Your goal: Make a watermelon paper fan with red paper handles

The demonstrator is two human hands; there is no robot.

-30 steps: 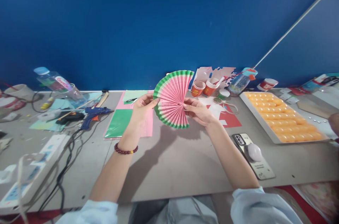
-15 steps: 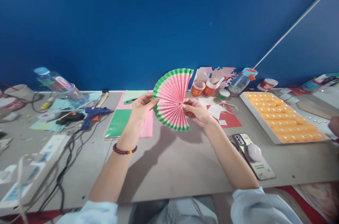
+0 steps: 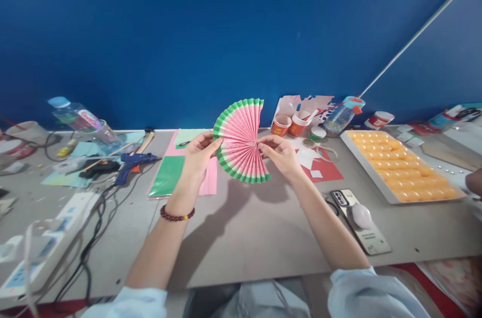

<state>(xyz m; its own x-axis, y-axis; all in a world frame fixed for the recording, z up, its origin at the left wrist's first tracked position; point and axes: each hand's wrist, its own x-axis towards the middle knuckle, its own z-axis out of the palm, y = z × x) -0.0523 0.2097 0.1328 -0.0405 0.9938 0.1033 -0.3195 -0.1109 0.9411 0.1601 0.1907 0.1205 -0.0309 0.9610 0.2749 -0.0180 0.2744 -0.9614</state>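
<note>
A pleated paper fan point(image 3: 241, 145), pink inside with a white band and a green rim like a watermelon slice, is held up over the desk. It is spread past a half circle, with its open side to the right. My left hand point(image 3: 201, 153) pinches the green outer edge on the left between thumb and fingers. At the right, my right hand point(image 3: 278, 153) has its fingertips closed at the fan's centre, where the folds meet around a small hole. Its lower fingers are partly hidden behind the thumb.
Green and pink paper point(image 3: 165, 177) lies left, beside a blue glue gun point(image 3: 135, 163), a plastic bottle point(image 3: 85, 120) and a power strip point(image 3: 45, 243). Paper cups point(image 3: 281, 126), a phone point(image 3: 363, 230) and a tray of orange balls point(image 3: 401, 167) stand right. Another person's hand point(image 3: 474, 180) shows at the right edge.
The fan has shifted slightly left, and its upper edge has swung left, so its open side is wider. My right hand has moved a little left with the centre.
</note>
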